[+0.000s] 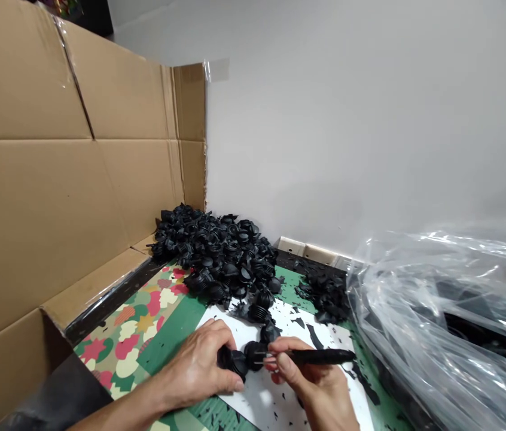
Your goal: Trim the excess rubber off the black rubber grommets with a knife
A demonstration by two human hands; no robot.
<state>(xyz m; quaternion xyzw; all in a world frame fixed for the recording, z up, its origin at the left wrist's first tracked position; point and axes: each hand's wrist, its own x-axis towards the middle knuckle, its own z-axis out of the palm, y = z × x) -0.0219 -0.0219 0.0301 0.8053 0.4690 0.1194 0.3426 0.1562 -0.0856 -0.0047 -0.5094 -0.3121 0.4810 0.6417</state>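
The left hand's (201,359) thumb and fingers are bent close together around a black rubber bit (237,366). The right hand (313,383) pinches a thin tool (322,357) with a black handle. The shiny metal end of the tool points left and lies right by a round black lump (253,354) next to the rubber bit. I cannot tell if the metal touches it. The rubber bit is between the two hands, low down, over a white sheet (264,396).

Small black scraps are dotted over the sheet, and one long strip (314,336) lies past the right hand. Under the sheet is a green mat (167,348). To the left is bright paper (121,344) with red, green and cream shapes.

Past the hands, a big heap of black bits (221,251) sits by the wall (347,120). To its right is a smaller heap of scraps (327,290). A clear plastic bag (408,299) with dark stuff inside is far right. A tall brown cardboard box (24,209) stands on the left.
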